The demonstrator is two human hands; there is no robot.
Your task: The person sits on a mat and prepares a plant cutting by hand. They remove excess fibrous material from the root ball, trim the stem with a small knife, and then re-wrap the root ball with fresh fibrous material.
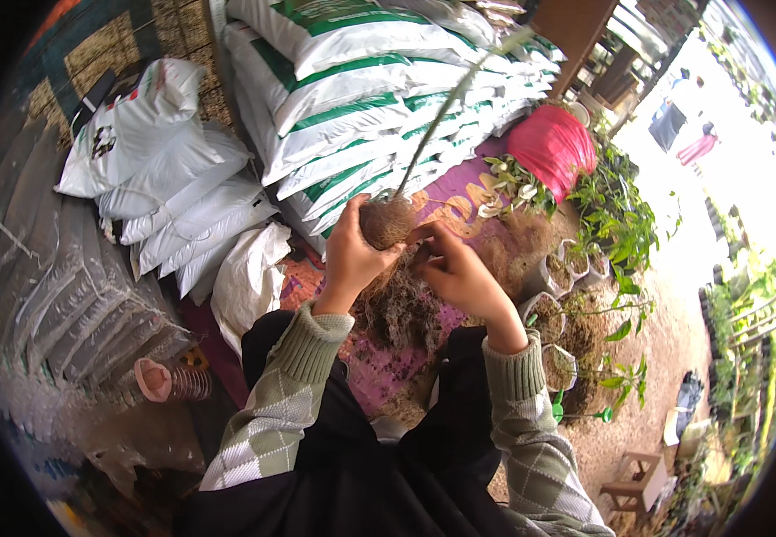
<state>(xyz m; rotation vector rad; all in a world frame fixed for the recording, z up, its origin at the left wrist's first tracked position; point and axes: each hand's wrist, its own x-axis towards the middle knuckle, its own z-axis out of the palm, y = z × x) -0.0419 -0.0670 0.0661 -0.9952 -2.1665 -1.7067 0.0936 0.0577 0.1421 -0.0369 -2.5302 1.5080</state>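
Observation:
My left hand [352, 261] is wrapped round a brown, fibrous root ball [385, 222], held up in front of me. A long thin green stem [431, 132] rises from its top and leans away to the right. Close against the ball's right side is my right hand [461, 276], its fingers curled and pinched together. Whatever those fingers may hold is too small to make out. Under both hands lies a heap of dark loose fibre and soil [398, 313] on a purple patterned sheet [372, 383].
White and green filled sacks [343, 85] are stacked ahead, with more white sacks [168, 179] at left. Potted plants [544, 318] stand at right beside a pink bag [553, 150]. A clear plastic cup [157, 380] lies left; a wooden stool [636, 481] stands lower right. Two people [685, 112] are far off.

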